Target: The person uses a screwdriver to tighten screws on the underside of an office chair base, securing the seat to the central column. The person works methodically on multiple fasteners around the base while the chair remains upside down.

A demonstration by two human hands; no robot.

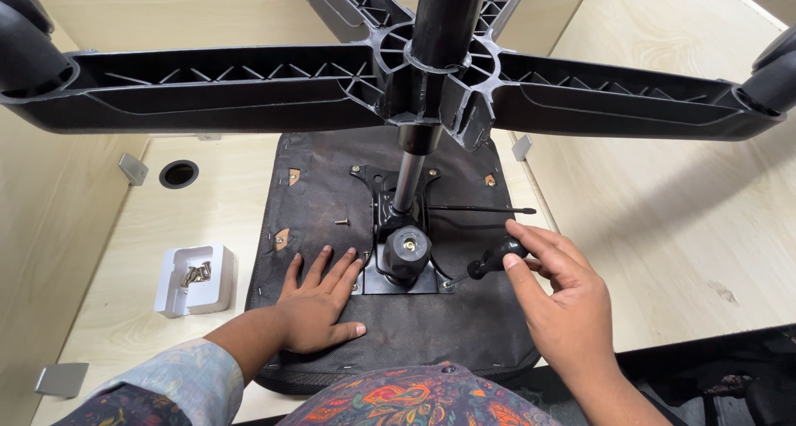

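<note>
At the lower centre of the frame the right hand [564, 297] grasps a screwdriver [491, 262] in its fingers, apparently tightening a screw [447, 284] at the mounting plate [404, 281]; the left hand [319, 306], fingers released, presses flat on the seat underside [431, 326], so next the tip must probably stay seated while turning.

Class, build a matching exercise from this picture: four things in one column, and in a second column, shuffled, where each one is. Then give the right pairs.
Things
1. left hand
2. black-handled screwdriver
3. small white plastic tray of screws
4. loose screw

Places
A. on the pale wooden table, left of the seat
B. held in the right hand
C. lying alone on the black fabric seat underside
D. pressed flat on the seat, beside the metal plate

Pairs: 1-D, 2-B, 3-A, 4-C
</note>
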